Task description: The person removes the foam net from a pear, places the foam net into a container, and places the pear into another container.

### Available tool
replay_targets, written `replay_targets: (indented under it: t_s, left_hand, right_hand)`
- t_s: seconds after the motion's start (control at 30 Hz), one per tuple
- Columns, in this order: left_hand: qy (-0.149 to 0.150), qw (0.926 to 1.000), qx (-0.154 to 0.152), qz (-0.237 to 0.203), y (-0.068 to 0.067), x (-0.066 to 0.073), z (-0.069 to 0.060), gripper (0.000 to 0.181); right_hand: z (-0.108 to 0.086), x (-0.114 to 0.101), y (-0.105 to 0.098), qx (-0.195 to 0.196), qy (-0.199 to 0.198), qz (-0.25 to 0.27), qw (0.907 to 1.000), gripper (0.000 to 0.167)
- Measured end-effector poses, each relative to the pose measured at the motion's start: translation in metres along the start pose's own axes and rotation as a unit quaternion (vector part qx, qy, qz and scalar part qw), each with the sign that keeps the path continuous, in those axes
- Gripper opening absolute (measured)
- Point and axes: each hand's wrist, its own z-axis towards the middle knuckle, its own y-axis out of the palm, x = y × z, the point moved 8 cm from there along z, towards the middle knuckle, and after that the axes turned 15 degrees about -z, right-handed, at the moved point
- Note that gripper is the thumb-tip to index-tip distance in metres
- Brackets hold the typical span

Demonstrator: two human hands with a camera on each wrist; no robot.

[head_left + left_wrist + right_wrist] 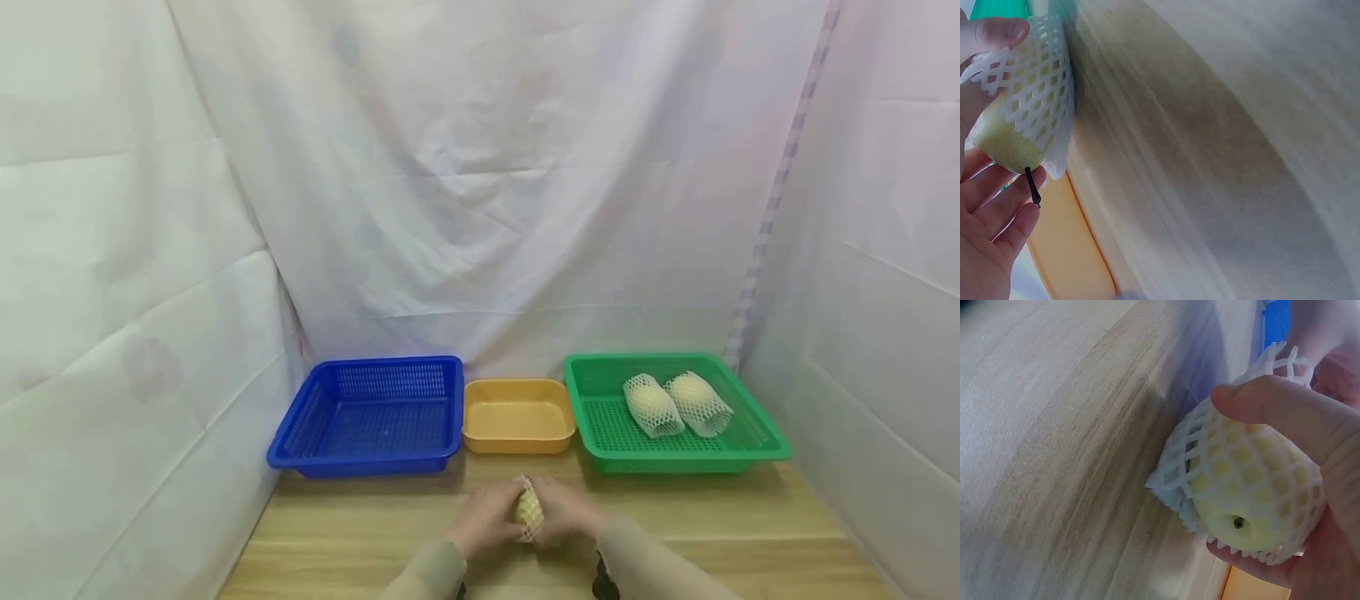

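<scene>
Low over the near table, both hands hold a pale yellow pear (529,508) in a white foam net (1035,87). My left hand (487,518) is at the pear's left side, its fingers near the dark stem (1033,187) in the left wrist view. From the other side my right hand (566,508) grips the netted pear, thumb over the net and fingers beneath, as the right wrist view shows. The pear's blossom end (1239,522) is bare of net there. The hands are blurred in the head view.
Along the back stand a blue basket (360,462) at left, a small orange tray (517,447) in the middle and a green basket (682,458) at right. Two netted pears (651,406) lie in the green basket. White cloth (480,208) hangs behind and at both sides.
</scene>
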Motion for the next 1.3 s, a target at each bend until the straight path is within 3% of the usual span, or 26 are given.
replay_targets:
  t_s: [0.37,0.83,1.03,1.3]
  left_hand:
    - [-0.036,0.9985,0.004,-0.042,-0.003,-0.010,-0.003,0.061]
    - [-0.024,0.9991,0.027,-0.025,-0.013,-0.008,-0.011,0.059]
    - [-0.032,0.9986,0.028,-0.031,-0.006,-0.009,-0.011,0.058]
    - [-0.061,0.9972,0.034,-0.028,-0.003,-0.004,-0.007,0.061]
  right_hand:
    - [0.002,0.001,-0.004,-0.003,0.029,-0.027,0.9992,0.100]
    - [0.005,-0.004,-0.004,-0.003,0.024,-0.043,0.9988,0.095]
    - [0.003,-0.007,0.002,0.008,-0.004,-0.059,0.9982,0.092]
    - [0.003,0.001,0.005,0.018,0.006,-0.033,0.9993,0.079]
